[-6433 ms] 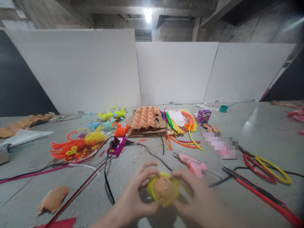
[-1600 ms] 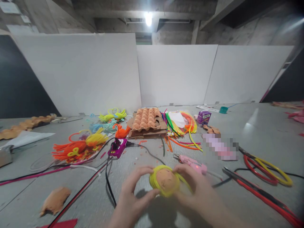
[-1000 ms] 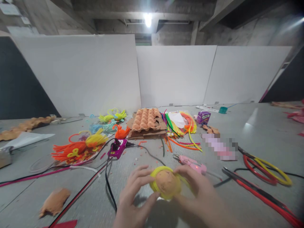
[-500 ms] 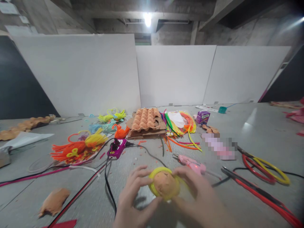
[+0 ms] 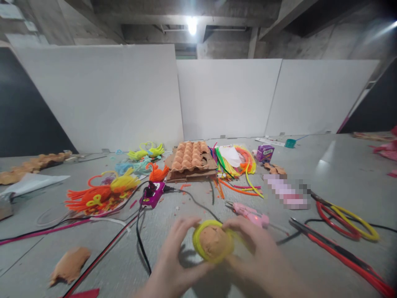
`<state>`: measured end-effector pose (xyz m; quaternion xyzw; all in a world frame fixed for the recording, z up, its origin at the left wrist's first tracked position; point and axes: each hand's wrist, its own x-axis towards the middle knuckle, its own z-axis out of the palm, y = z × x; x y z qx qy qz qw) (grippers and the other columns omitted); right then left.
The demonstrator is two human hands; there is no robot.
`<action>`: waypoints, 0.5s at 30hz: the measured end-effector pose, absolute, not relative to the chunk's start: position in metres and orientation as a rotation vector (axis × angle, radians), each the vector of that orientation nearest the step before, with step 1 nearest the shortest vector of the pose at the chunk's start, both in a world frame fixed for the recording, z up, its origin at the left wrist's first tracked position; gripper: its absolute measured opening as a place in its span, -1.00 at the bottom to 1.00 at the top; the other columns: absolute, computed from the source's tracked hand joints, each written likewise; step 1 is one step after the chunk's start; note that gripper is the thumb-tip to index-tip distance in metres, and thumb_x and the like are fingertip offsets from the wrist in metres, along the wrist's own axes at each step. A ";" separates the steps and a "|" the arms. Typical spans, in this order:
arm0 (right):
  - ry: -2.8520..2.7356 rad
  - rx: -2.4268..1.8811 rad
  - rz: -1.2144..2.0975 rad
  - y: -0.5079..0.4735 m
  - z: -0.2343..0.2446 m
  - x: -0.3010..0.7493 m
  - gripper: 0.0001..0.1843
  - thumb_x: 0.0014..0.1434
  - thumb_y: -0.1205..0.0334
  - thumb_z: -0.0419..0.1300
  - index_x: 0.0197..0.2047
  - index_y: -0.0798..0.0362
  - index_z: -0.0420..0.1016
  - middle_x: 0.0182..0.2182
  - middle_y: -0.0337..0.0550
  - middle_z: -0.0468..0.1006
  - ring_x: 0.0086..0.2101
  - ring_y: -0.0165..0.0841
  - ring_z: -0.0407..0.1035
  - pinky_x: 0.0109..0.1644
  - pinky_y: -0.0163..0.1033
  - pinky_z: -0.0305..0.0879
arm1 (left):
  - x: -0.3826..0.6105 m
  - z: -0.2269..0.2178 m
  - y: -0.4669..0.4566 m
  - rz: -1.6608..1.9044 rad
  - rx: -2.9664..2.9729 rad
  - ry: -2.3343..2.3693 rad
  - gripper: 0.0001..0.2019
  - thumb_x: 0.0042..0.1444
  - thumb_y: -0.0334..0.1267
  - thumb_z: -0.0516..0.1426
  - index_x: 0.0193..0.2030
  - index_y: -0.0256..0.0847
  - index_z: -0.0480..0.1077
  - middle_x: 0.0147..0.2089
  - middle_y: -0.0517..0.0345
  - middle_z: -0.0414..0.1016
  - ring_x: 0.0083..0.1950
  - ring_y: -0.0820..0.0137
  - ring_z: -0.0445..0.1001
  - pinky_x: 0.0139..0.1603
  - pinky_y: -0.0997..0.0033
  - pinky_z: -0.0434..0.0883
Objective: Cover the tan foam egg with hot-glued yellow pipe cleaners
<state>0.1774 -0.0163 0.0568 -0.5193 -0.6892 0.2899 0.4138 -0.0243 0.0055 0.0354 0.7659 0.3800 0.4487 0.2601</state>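
Between my two hands is a brown egg-carton cup [image 5: 214, 241], rounded side up, with a fuzzy yellow pipe cleaner [image 5: 198, 247] wound round its edge. My left hand [image 5: 173, 256] curves along the left side, with fingertips at the top edge and thumb at the lower edge. From the other side, my right hand [image 5: 259, 250] grips the cup, index finger at the upper right and thumb low; this hand is slightly blurred. Just beyond the right hand lies a pink hot glue gun [image 5: 248, 212] with an orange light on it.
Ahead are a stacked egg carton [image 5: 190, 156] and colourful pipe cleaners [image 5: 245, 159]. A purple power strip [image 5: 153, 194] with cables lies to the left, near orange pipe-cleaner bundles [image 5: 93, 198]. Red-handled pliers [image 5: 338, 250] and scissors [image 5: 344, 219] lie right. A torn carton piece [image 5: 70, 265] sits front left.
My left hand has shifted slightly, its fingers drawn closer together near the cup's top edge. The cup has turned a little and stays between both hands.
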 end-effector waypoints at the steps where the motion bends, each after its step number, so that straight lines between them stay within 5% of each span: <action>1: -1.737 -1.313 0.725 -0.017 0.056 0.177 -0.63 -0.16 0.39 0.19 -0.21 -0.05 0.45 -0.22 -0.22 0.58 -0.17 -0.26 0.46 -0.08 -0.18 0.36 | -0.025 0.036 0.007 1.169 2.102 0.994 -0.37 -0.17 -0.34 0.37 0.09 0.06 0.34 -0.03 0.08 0.44 0.01 0.11 0.47 -0.02 0.11 0.48; 8: -1.759 -1.321 0.728 -0.021 0.053 0.177 -0.61 -0.17 0.42 0.17 -0.20 -0.05 0.46 -0.20 -0.21 0.57 -0.14 -0.27 0.44 -0.05 -0.17 0.35 | -0.022 0.039 0.006 1.153 2.131 0.931 -0.46 -0.10 -0.42 0.31 0.04 0.08 0.38 -0.10 0.13 0.40 -0.06 0.21 0.48 -0.04 0.19 0.48; 15: -1.755 -1.326 0.750 -0.019 0.052 0.177 -0.60 -0.16 0.44 0.18 -0.19 -0.05 0.45 -0.19 -0.20 0.57 -0.12 -0.25 0.44 -0.03 -0.14 0.33 | -0.023 0.041 0.005 1.094 2.127 0.928 -0.45 -0.11 -0.36 0.35 0.05 0.04 0.36 0.08 0.04 0.45 0.13 0.09 0.42 0.08 0.08 0.43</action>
